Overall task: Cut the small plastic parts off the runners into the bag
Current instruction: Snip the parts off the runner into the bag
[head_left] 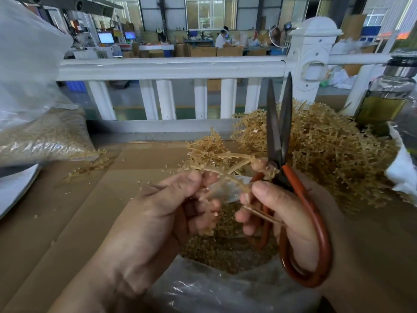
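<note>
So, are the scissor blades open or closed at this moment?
Partly open: blades of the scissors form a narrow upward V, tips apart; the right hand grips the handles.

Dull dark metal scissors (279, 132) with glossy orange handles; matt cardboard (112, 188).

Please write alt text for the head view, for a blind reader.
The left hand holds a tan plastic runner over an open bag of cut parts; the right hand grips orange-handled scissors, blades pointing up.

White railing (171, 70), green floor (128, 110), distant workbenches (198, 42) beneath bright factory windows (211, 12).
</note>
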